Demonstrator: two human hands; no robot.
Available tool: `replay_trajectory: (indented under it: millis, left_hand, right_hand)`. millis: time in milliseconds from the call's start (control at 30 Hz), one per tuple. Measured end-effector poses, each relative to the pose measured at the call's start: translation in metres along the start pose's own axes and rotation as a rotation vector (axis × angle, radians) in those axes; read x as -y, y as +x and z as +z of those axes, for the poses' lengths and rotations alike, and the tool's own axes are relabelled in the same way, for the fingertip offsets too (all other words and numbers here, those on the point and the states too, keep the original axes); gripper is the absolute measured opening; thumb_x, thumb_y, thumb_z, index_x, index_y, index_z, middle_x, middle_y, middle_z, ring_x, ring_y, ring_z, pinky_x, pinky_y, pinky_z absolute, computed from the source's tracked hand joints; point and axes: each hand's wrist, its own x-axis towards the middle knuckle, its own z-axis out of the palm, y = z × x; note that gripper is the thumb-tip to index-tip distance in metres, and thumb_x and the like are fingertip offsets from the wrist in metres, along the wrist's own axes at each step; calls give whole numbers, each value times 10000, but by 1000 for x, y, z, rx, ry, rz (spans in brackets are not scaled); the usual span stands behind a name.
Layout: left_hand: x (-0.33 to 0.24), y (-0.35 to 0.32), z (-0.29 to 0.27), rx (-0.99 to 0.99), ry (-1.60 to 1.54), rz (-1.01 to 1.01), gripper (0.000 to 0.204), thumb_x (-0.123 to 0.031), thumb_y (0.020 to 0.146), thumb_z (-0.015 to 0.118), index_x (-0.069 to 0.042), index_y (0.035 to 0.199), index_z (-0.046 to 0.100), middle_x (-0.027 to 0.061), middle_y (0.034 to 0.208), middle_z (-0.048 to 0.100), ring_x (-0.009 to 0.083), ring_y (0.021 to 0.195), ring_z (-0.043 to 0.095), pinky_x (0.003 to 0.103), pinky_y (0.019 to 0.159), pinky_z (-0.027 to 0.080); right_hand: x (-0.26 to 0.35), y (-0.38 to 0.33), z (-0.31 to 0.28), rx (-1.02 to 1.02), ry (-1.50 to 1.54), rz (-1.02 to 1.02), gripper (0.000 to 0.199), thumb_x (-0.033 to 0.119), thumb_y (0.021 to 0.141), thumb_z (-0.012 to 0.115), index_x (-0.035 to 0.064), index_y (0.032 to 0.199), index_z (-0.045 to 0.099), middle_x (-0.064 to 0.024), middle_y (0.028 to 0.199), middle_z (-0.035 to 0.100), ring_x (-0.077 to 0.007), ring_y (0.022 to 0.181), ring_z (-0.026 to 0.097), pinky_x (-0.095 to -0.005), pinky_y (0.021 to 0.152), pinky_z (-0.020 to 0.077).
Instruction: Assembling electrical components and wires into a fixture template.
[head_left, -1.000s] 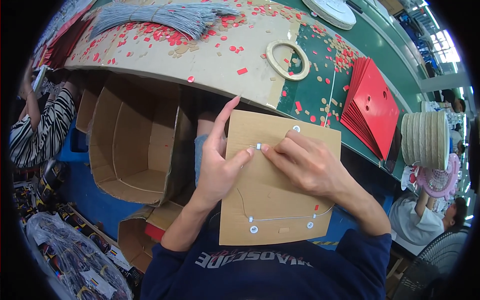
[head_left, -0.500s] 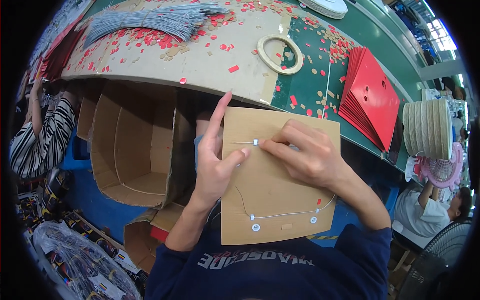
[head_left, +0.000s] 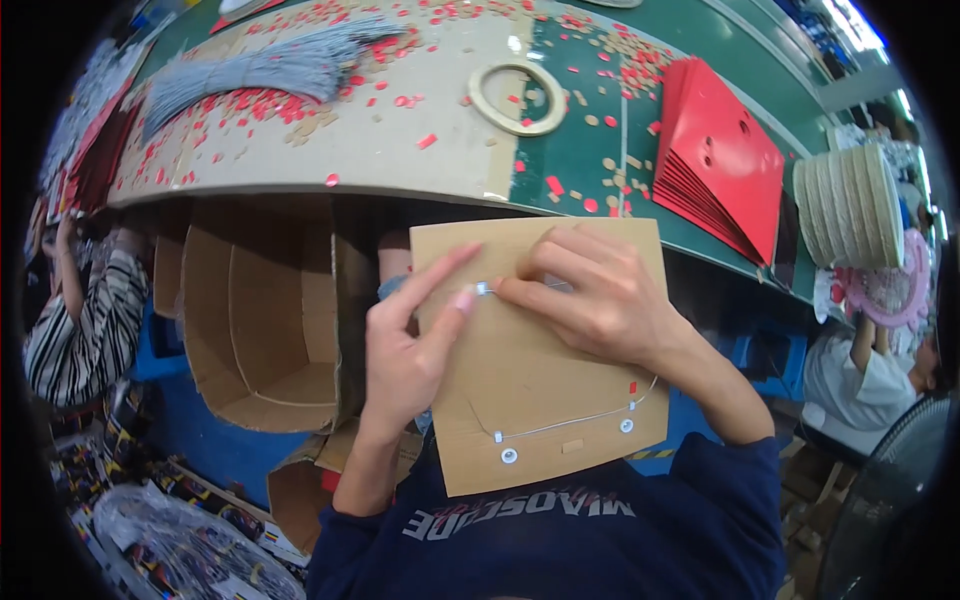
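A brown cardboard sheet (head_left: pixel 545 400) lies across my lap, with small metal eyelets and a thin grey cord (head_left: pixel 570 424) strung near its lower edge. My left hand (head_left: pixel 410 345) grips the sheet's left edge, index finger stretched over its face. My right hand (head_left: pixel 600 295) rests on the upper part, thumb and forefinger pinched on a small metal cord end (head_left: pixel 483 289) beside my left fingertip.
The worktable (head_left: pixel 400 150) ahead carries a tape roll (head_left: pixel 518 97), a bundle of grey cords (head_left: pixel 270 72), red paper scraps and a stack of red cards (head_left: pixel 720 160). An open cardboard box (head_left: pixel 265 320) stands at my left. Other people sit at far left (head_left: pixel 85 320) and right (head_left: pixel 860 370).
The cardboard sheet and both hands have stayed together while the view shifted slightly. My right fingers have closed in toward the metal cord end near my left fingertip.
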Motion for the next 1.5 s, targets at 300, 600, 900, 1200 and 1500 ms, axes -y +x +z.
replay_trajectory:
  millis: [300, 600, 900, 1200, 1500]
  left_hand:
    - [-2, 6, -7, -202, 759, 448, 246, 3, 914, 645, -13, 1120, 777, 230, 1468, 555, 386, 1379, 524, 457, 1186, 334]
    - [-2, 12, -9, -106, 762, 649, 108, 76, 884, 668, 89, 964, 739, 219, 1052, 759, 349, 1124, 713, 478, 1017, 531]
    - [15, 13, -11, -105, 328, 630, 91, 68, 940, 576, 64, 858, 613, 171, 867, 709, 318, 926, 743, 498, 983, 553]
    - [30, 11, -5, -221, 146, 659, 168, -25, 1009, 535, 54, 872, 593, 188, 879, 683, 300, 889, 718, 549, 987, 535]
    - [29, 17, -4, -178, 183, 742, 150, -4, 1000, 560, 97, 898, 602, 210, 871, 679, 326, 831, 722, 517, 867, 604]
  right_hand:
    - [64, -97, -34, -361, -87, 895, 379, -19, 765, 789, -39, 1138, 723, -191, 1157, 721, -271, 972, 732, -331, 792, 594]
    - [101, -106, -21, -406, 62, 1008, 393, -59, 764, 767, -46, 1155, 732, -214, 1272, 688, -300, 1136, 691, -352, 970, 545]
    - [96, -102, -19, -299, 232, 971, 522, 21, 745, 809, 7, 1256, 704, -219, 1457, 546, -349, 1240, 572, -393, 987, 492]
    - [96, -115, -20, -339, 67, 888, 408, 88, 778, 747, -24, 1171, 736, -261, 1362, 612, -396, 1261, 596, -414, 1023, 496]
    - [101, -107, -15, -332, -42, 842, 390, 36, 737, 746, -60, 1115, 745, -257, 1292, 670, -426, 1260, 600, -459, 1039, 490]
